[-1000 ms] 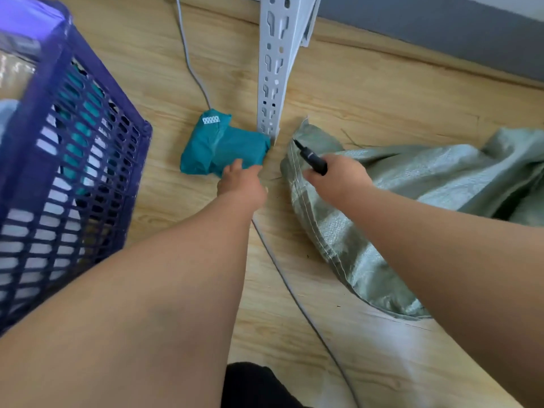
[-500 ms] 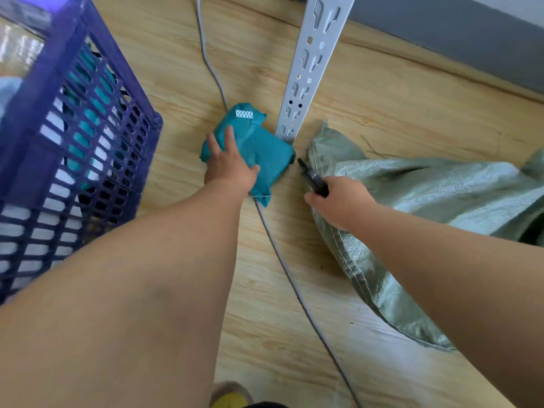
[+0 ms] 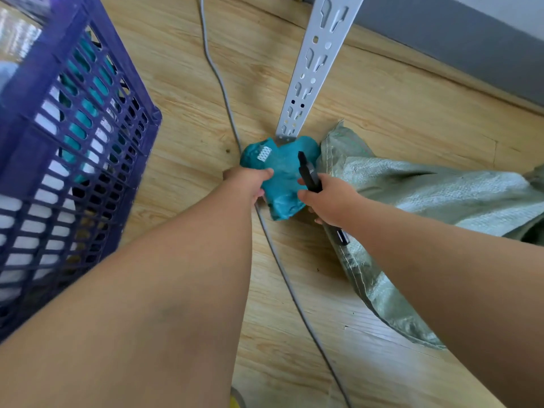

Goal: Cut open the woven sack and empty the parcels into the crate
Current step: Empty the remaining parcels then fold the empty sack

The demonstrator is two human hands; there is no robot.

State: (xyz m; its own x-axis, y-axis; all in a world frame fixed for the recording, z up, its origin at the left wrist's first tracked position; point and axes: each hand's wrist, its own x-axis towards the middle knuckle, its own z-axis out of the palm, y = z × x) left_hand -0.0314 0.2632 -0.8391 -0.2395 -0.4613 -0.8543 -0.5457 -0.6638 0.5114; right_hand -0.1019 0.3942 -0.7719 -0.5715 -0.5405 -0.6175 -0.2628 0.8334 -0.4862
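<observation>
A teal parcel [image 3: 282,175] lies on the wooden floor at the foot of a white shelf post. My left hand [image 3: 247,184] grips its left side, thumb on top. My right hand [image 3: 329,201] holds a black cutter [image 3: 309,175] and touches the parcel's right side; the blade end points up and away. The pale green woven sack [image 3: 426,201] lies flat and slack on the floor to the right. A blue plastic crate [image 3: 67,160] stands at the left with teal and white parcels showing through its slots.
The white perforated shelf post [image 3: 309,69] rises just behind the parcel. A grey cable [image 3: 223,92] runs along the floor under the parcel and between my arms. A grey skirting [image 3: 456,45] borders the far edge of the floor.
My left hand has taken hold of the teal parcel and drawn it toward me. My right hand, still with the cutter, has come over from the sack to the parcel's right side.
</observation>
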